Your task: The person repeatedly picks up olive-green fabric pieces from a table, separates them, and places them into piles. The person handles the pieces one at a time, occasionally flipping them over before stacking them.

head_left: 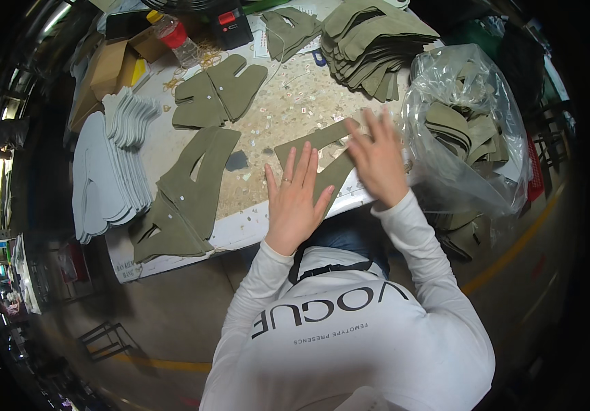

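Note:
My left hand lies flat with its fingers spread on an olive-green cut piece at the table's near edge. This piece looks like fabric or thin leather and has a long opening in it. Over its right end is my right hand, fingers apart and slightly blurred; whether it touches the piece I cannot tell. Parts of the piece are hidden beneath both hands. To the left lie more flat olive pieces, one pair close to me and another farther back, with tiny white stickers on them.
A pile of olive pieces stands at the back right, beside a clear plastic bag holding more. Stacked pale grey pieces line the left edge. Behind them are a cardboard box and a bottle. Small stickers dot the tabletop.

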Action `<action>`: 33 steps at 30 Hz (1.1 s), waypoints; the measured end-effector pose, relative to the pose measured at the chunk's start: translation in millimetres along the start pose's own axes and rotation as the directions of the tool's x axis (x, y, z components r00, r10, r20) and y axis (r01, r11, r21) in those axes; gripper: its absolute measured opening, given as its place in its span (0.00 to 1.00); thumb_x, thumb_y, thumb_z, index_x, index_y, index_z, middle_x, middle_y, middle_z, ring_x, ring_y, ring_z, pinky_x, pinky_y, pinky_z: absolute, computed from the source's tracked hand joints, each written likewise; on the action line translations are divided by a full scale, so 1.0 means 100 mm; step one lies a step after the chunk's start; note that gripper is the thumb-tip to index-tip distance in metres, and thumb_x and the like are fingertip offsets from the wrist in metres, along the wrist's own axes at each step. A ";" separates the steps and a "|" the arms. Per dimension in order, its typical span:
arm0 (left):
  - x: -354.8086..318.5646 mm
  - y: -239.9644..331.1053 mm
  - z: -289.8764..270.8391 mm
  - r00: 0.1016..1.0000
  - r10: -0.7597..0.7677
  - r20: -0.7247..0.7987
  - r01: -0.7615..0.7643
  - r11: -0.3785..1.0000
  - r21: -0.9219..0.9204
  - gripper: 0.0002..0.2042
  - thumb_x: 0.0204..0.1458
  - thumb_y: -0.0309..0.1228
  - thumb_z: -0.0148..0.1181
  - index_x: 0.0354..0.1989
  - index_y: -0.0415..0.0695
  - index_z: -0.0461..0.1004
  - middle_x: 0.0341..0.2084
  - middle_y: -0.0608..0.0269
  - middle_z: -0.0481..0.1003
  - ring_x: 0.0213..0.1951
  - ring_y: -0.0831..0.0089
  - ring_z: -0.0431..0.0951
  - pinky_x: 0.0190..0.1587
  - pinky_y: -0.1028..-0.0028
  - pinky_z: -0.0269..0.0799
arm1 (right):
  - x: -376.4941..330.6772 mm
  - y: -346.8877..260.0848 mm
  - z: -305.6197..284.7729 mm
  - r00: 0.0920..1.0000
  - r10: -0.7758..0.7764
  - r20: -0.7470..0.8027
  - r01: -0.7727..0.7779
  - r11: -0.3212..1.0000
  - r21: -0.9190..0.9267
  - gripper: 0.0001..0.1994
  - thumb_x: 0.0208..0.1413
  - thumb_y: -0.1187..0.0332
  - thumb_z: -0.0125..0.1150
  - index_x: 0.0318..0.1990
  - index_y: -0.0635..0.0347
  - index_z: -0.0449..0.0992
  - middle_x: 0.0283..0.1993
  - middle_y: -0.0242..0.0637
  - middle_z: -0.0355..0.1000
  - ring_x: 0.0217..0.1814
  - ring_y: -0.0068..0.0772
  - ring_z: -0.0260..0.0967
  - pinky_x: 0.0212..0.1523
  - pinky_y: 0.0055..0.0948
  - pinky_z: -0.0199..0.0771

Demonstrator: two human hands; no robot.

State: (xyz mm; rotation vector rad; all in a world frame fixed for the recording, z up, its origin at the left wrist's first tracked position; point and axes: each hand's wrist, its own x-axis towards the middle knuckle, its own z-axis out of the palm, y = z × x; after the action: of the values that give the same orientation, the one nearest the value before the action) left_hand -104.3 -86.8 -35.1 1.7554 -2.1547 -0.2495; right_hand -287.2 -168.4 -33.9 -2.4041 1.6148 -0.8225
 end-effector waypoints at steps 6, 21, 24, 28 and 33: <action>-0.03 -0.03 0.04 0.998 0.034 -0.054 -0.036 0.999 -0.023 0.33 0.60 0.45 0.51 0.70 0.44 0.53 0.71 0.59 0.51 0.72 0.58 0.48 0.69 0.42 0.33 | -0.04 -0.03 -0.09 0.944 -0.299 0.137 0.298 0.954 0.028 0.23 0.63 0.57 0.51 0.63 0.54 0.67 0.70 0.52 0.54 0.75 0.60 0.43 0.67 0.52 0.55; -0.02 -0.04 0.06 0.997 0.046 -0.063 -0.045 0.999 0.014 0.33 0.60 0.44 0.51 0.70 0.43 0.52 0.71 0.58 0.51 0.72 0.57 0.48 0.69 0.43 0.32 | 0.12 0.17 0.11 0.992 -0.126 -0.030 0.126 0.992 0.013 0.22 0.63 0.54 0.51 0.60 0.54 0.72 0.68 0.54 0.56 0.76 0.60 0.40 0.69 0.50 0.51; -0.06 -0.04 0.02 0.989 0.006 -0.146 -0.026 0.990 -0.141 0.31 0.58 0.43 0.55 0.68 0.41 0.57 0.69 0.52 0.55 0.70 0.54 0.51 0.69 0.42 0.37 | 0.30 0.40 0.16 0.989 0.068 -0.132 -0.055 0.993 0.101 0.15 0.61 0.61 0.56 0.51 0.56 0.76 0.63 0.51 0.61 0.74 0.58 0.43 0.70 0.47 0.49; -0.24 0.03 -0.15 0.977 -0.041 -0.210 0.001 0.982 -0.189 0.24 0.55 0.37 0.60 0.60 0.43 0.68 0.63 0.50 0.62 0.67 0.51 0.57 0.68 0.46 0.44 | 0.33 0.49 0.18 0.997 0.015 -0.078 0.007 0.961 0.275 0.09 0.53 0.66 0.66 0.39 0.59 0.77 0.54 0.45 0.66 0.69 0.55 0.49 0.69 0.44 0.49; -0.16 0.01 -0.36 0.969 -0.067 -0.236 -0.037 0.910 -0.412 0.16 0.54 0.31 0.59 0.51 0.41 0.75 0.55 0.50 0.71 0.58 0.49 0.69 0.63 0.52 0.58 | 0.39 0.30 0.12 0.988 0.089 0.123 -0.145 0.791 0.594 0.08 0.52 0.69 0.68 0.36 0.60 0.75 0.42 0.35 0.74 0.51 0.30 0.69 0.54 0.30 0.68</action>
State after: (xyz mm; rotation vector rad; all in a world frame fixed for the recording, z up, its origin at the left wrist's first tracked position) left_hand -89.0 -67.7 -3.7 1.4722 -1.7566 -0.4344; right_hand -294.4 -218.2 -41.6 -1.8377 1.2039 -1.0032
